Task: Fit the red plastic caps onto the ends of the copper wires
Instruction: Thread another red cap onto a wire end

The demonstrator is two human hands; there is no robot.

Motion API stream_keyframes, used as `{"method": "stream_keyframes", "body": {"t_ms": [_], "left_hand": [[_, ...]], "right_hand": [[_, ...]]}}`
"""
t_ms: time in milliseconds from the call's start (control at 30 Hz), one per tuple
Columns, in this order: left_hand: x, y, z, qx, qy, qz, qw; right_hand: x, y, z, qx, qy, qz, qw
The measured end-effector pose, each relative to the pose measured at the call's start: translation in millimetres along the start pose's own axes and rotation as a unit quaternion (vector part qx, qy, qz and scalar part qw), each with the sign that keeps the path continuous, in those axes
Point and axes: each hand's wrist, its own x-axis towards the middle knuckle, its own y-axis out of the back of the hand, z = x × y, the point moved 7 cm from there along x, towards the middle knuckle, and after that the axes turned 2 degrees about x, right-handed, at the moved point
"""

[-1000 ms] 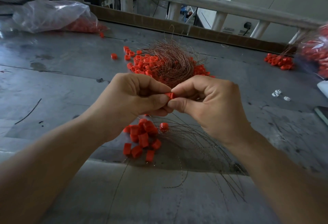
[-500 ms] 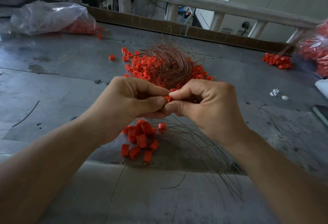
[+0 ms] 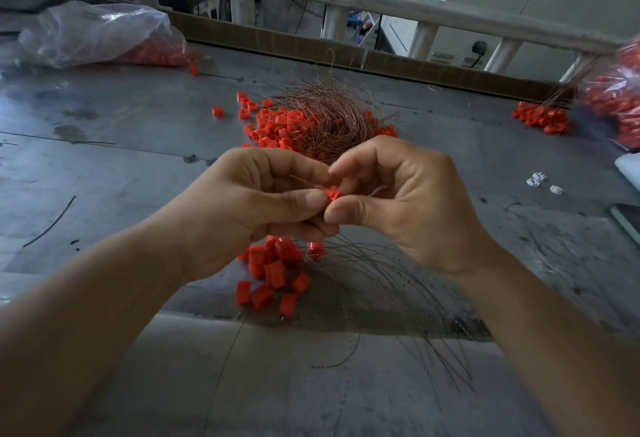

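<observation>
The left hand (image 3: 249, 208) and right hand (image 3: 408, 201) meet fingertip to fingertip, each thumb and forefinger pinching a single red cap (image 3: 331, 193) from its own side, the other fingers curled in. A thin copper wire (image 3: 300, 178) runs to the cap just behind the left fingertips; which hand grips it I cannot tell. Below the fingers a small pile of caps (image 3: 273, 270) lies on the grey table (image 3: 121, 166) beside fanned loose wires (image 3: 381, 280), and beyond the fingertips sits a wire tangle (image 3: 329, 117) among more caps.
</observation>
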Motion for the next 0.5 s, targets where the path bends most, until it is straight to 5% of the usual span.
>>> {"method": "stream_keyframes", "body": {"t_ms": [133, 500], "left_hand": [[-0.8, -1.6, -2.9, -0.025, 0.016, -0.043, 0.999], [-6.4, -12.6, 5.8, 0.104, -0.073, -0.015, 0.992]], "right_hand": [[0.3, -10.6, -2.6, -0.072, 0.015, -0.091, 0.993], [-2.7, -17.7, -3.1, -0.176, 0.043, -0.075, 0.981]]}}
